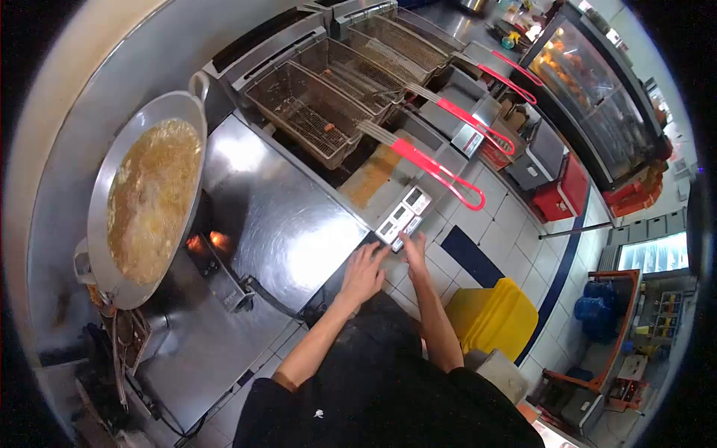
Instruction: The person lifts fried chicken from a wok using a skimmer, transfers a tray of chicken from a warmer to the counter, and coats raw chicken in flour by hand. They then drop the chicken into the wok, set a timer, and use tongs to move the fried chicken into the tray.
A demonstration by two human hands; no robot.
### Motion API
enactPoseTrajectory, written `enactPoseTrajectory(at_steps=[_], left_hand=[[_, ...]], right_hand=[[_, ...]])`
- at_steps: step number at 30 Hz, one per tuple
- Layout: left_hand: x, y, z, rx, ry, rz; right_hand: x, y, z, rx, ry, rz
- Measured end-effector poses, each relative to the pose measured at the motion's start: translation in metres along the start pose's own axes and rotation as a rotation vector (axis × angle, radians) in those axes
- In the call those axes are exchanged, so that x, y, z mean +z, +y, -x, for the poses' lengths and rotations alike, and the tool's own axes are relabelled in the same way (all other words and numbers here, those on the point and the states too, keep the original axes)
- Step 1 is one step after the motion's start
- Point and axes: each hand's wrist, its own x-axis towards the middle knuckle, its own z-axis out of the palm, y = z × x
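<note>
At the front of the fryer, my right hand has its fingers at the lower edge of a white control panel with small displays. My left hand is just left of it, fingers spread near the corner of the steel counter, holding nothing. Nothing shows in my right hand either; its thumb and fingers are apart. Above the hands, a wire fryer basket with a red handle rests over the fryer, a small brown piece inside.
At left, a large metal pan of bubbling oil stands over a burner flame. More baskets with red handles extend up right. A yellow bin stands right of my arms, with a red cooler and a glass food display beyond.
</note>
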Motion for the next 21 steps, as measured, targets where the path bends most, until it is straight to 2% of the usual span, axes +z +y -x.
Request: enactPoseTrajectory(at_steps=[1,3,5,7,9,11,15,21], left_hand=[[0.004,0.0,-0.013,-0.009,-0.007,-0.01],[0.013,0.001,-0.027,-0.288,-0.268,0.047],[0.02,0.003,-0.032,-0.333,-0.258,0.014],[0.022,0.005,-0.034,-0.332,-0.233,-0.002],[0.022,0.007,-0.039,-0.323,-0.224,-0.038],[0.022,0.013,-0.045,-0.359,-0.258,-0.047],[0.023,0.017,-0.052,-0.394,-0.202,-0.068],[0.032,0.016,-0.047,-0.438,-0.344,-0.092]], right_hand=[[0.001,0.004,-0.015,0.011,-0.01,-0.004],[0.003,0.015,-0.037,-0.166,0.07,0.115],[0.0,0.017,-0.045,-0.104,0.03,0.094],[0.003,0.008,-0.04,-0.166,0.047,0.066],[0.006,0.001,-0.039,-0.128,0.028,0.051],[0.008,-0.005,-0.042,-0.103,0.052,0.121],[0.018,-0.001,-0.054,-0.106,0.159,0.232],[0.018,-0.008,-0.051,-0.106,0.132,0.226]])
